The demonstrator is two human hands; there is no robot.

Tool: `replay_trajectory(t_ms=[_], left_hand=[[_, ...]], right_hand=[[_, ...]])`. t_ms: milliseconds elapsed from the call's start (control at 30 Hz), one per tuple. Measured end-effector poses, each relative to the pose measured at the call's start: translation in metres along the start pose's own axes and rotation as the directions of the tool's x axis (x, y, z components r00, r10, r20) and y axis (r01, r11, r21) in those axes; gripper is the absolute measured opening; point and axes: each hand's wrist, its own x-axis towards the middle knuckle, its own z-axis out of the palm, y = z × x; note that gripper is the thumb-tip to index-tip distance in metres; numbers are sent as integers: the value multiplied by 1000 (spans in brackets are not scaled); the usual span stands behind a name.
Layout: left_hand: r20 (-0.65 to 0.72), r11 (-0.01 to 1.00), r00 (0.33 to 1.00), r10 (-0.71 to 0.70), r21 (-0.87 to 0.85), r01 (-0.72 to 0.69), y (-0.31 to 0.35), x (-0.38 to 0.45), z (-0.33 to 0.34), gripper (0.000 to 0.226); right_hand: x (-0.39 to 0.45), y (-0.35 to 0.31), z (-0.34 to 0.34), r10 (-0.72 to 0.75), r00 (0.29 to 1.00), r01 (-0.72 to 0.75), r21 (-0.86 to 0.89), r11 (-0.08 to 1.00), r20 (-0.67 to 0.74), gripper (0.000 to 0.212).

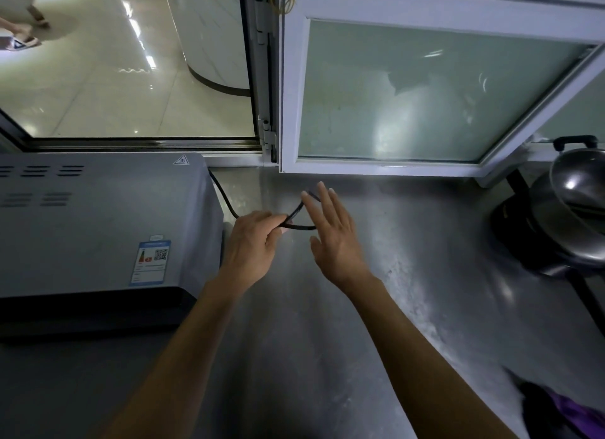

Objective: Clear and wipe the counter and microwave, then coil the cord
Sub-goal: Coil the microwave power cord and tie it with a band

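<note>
Coiling stage, judged from the layout: the steel counter point(376, 307) shows bare around the work area. The black cord point(226, 198) leaves the rear right corner of the microwave point(98, 222), which sits at nine o'clock, and runs down toward centre frame. The left hand point(250, 245) pinches the cord between curled fingers and thumb, just right of the microwave's side. From that pinch the cord forms one small loop toward one o'clock, passing behind the fingers of the right hand point(334, 235). The right hand is spread wide, fingers straight, holding nothing firmly; whether its fingertips touch the loop cannot be told. The plug end is not visible. Handling assessment: the cord looks light, moderately stiff and springy, likely to hold a curve but unwind if released; its jacket appears smooth, so a loose grip may slip. Recommended hold is at the loop crossing, where the left hand already pinches, with the right feeding fresh length. Noted otherwise: a metal pot point(569, 209) at three o'clock, purple cloth point(576, 412) at five o'clock, a window frame point(294, 78) at twelve.
</note>
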Motion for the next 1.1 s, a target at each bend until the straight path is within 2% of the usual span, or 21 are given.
replay_trajectory(t_ms=[67, 200, 333, 400, 533, 700, 733, 800, 867, 933, 1100], left_hand=[[29, 998, 998, 62, 4, -62, -3, -2, -3, 16], [49, 997, 996, 74, -19, -73, -10, -5, -5, 15], [35, 999, 998, 46, -29, -45, -10, -6, -3, 11], [43, 999, 999, 28, -25, -27, -12, -6, 0, 8], [62, 1000, 998, -1, 8, 1, -16, -5, 7, 10], [42, 996, 996, -73, -46, 75, -19, -2, 11, 20], [36, 993, 995, -93, -72, 95, -21, -2, 11, 22], [20, 985, 990, -136, -108, 138, -23, -2, 12, 20], [11, 977, 985, -169, -126, 169, -24, -2, 10, 15], [7, 979, 986, -164, -117, 164, -25, -1, 9, 13], [36, 993, 993, -113, -33, 114, -31, -4, 13, 18]], right_hand=[[3, 3, 3, -34, 999, 35, -35, 999, 32, 81], [8, 12, 7, -119, 992, 120, 20, 993, -46, 28], [6, 3, 4, 35, 996, -11, 293, 956, -79, 14], [4, -1, 4, 115, 990, -78, 367, 927, -80, 10], [4, -4, 0, 171, 977, -95, 454, 886, -128, 9], [10, -8, -3, 226, 974, -191, 495, 848, -12, 10], [10, -7, -5, 206, 978, -193, 468, 862, 24, 15], [8, -5, -13, 148, 978, -195, 393, 898, 147, 40], [3, -5, -22, 122, 952, -216, 335, 917, 280, 60], [-3, -3, -28, 97, 941, -196, 286, 938, 325, 66], [-6, 8, -34, 106, 903, -226, 250, 942, 417, 64]])
